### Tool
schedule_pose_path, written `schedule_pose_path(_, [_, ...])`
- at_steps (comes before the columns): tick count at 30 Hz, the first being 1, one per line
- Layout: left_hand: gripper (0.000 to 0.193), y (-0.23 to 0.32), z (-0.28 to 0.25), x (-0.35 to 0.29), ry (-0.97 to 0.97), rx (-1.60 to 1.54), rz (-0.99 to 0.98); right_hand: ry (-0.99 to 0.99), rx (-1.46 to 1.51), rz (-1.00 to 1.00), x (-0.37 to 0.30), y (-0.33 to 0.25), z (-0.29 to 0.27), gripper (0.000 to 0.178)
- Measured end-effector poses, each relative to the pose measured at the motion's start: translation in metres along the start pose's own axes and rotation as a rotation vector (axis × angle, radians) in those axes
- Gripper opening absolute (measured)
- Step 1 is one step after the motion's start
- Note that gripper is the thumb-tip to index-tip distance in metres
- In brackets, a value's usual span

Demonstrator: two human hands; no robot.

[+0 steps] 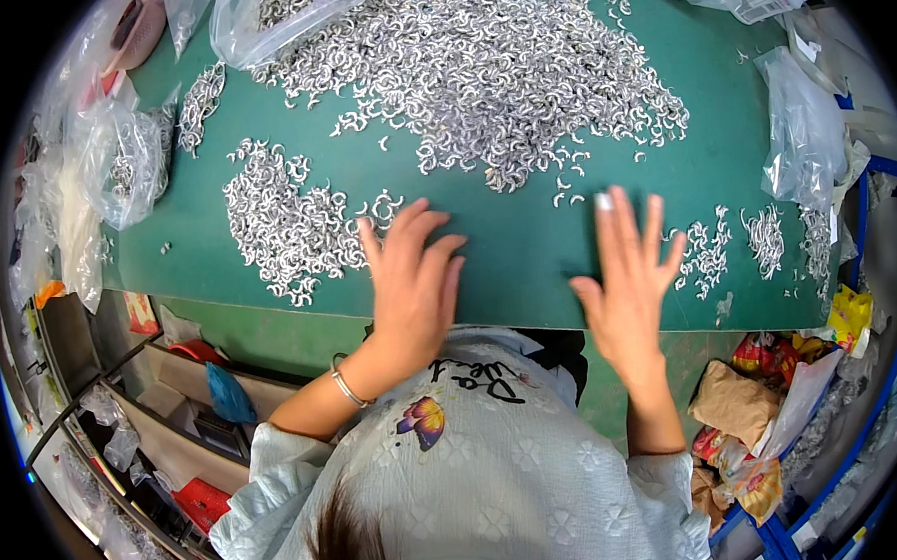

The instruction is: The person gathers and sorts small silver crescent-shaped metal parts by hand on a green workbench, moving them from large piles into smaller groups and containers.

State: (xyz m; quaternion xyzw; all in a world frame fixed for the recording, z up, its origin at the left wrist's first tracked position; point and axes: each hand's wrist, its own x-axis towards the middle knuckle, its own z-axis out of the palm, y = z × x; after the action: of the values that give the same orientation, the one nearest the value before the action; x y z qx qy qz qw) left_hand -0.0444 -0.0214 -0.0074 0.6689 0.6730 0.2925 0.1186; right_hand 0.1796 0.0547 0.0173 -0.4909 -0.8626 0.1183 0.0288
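My left hand [413, 277] rests over the green tabletop [512, 247], fingers spread and bent. Its fingertips are at the right edge of a mid-sized pile of small silver crescent-shaped metal pieces [284, 222]. My right hand [628, 262] lies with fingers apart, left of a small group of the same pieces [706, 254]; I see nothing held in it. Beyond both hands spreads a large heap of these silver crescents [509, 67], with a few strays along its near edge.
Clear plastic bags crowd the left side [128, 159] and the right end [802, 124] of the table. More small piles [765, 241] sit near the right edge. Below are an open drawer unit [213, 380] at left and bags with a brown package [734, 403] at right.
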Motion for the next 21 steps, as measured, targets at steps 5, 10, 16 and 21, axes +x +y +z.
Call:
schedule_pose_path(5, [0.037, 0.017, 0.008, 0.015, -0.068, -0.074, 0.009, -0.082, 0.083, -0.079, 0.000, -0.011, 0.007, 0.086])
schedule_pose_path(10, [0.039, 0.026, 0.013, 0.017, -0.111, -0.132, 0.120, -0.133, 0.239, -0.147, -0.007, -0.018, 0.001, 0.083])
schedule_pose_path(16, [0.041, 0.036, 0.029, 0.017, -0.228, -0.099, 0.233, -0.059, 0.072, -0.128, 0.022, 0.010, 0.005, 0.074])
schedule_pose_path(21, [0.037, 0.028, 0.024, 0.013, -0.202, -0.142, 0.204, -0.150, 0.088, -0.087, -0.015, 0.000, -0.006, 0.078])
